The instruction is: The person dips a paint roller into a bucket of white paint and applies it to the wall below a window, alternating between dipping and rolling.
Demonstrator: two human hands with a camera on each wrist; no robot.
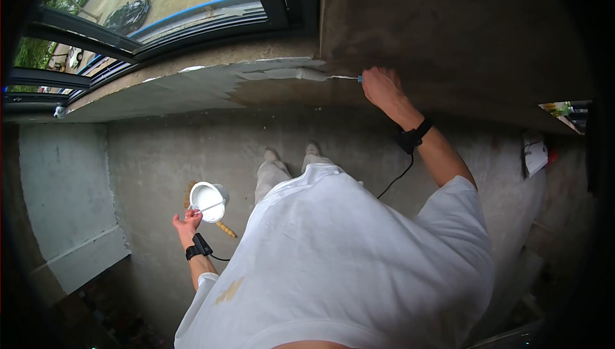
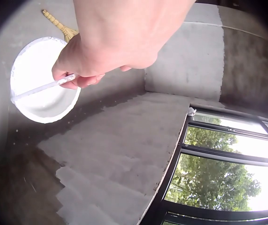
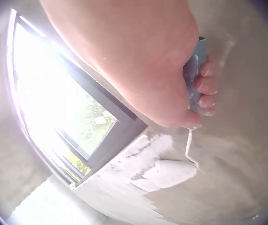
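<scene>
My right hand (image 1: 382,86) grips the blue handle (image 3: 195,75) of a paint roller. Its white roller sleeve (image 1: 312,75) lies against the wall below the window, at the edge of wet white paint (image 3: 150,149). Lower left in the head view, my left hand (image 1: 188,222) holds a white bucket (image 1: 222,194) by its thin bail handle (image 2: 42,87). White paint (image 2: 33,70) fills part of the bucket, and its mouth faces up toward the head camera. The palm side of the left hand is hidden in the left wrist view.
A dark-framed window (image 1: 282,3) with a rough sill edge runs above the painted strip (image 1: 173,93). Behind the bucket a straw hand broom (image 2: 54,19) lies on the grey floor (image 1: 154,150). A pale painted panel (image 1: 64,170) covers the side wall at left.
</scene>
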